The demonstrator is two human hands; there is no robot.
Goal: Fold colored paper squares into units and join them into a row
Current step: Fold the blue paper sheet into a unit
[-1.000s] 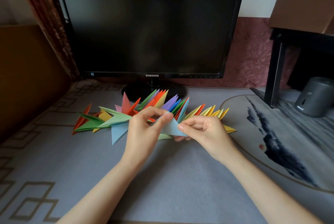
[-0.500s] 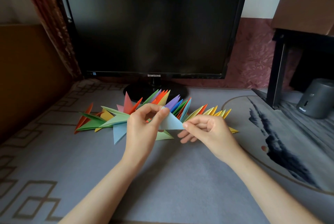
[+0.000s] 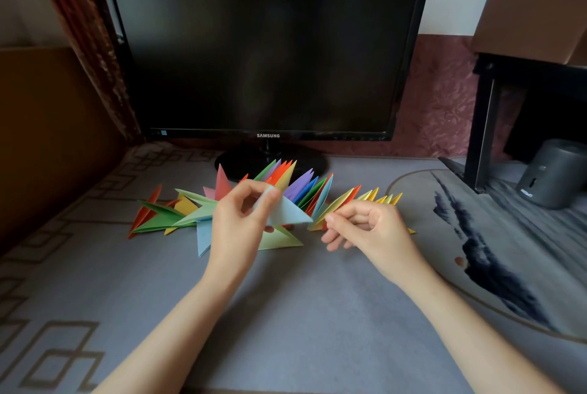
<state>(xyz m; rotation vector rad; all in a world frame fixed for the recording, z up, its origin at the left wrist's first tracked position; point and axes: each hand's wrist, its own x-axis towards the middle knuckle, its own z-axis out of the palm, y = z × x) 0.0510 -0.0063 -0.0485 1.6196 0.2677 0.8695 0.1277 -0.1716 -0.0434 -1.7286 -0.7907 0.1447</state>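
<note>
Hold the blue unit (image 3: 287, 212) pinched in the left hand (image 3: 236, 228), raised just before the row (image 3: 306, 188) on the bench (image 3: 286, 330). Bring in the curled, empty right hand (image 3: 368, 228) (just off its tip), sharpen creases, then slot squarely.

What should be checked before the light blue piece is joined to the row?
1. Grip: the left hand holds the light blue piece: ok.
2. Second grip: the right hand is off that piece, curled fingers just beyond its tip: not ok.
3. Folding finished: cannot tell, the left hand covers part.
4. The row stands behind the hands: ok.
5. Slot for joining in sight: cannot tell.
6. The table below the hands is free: not ok, a pale green piece lies there.
</note>
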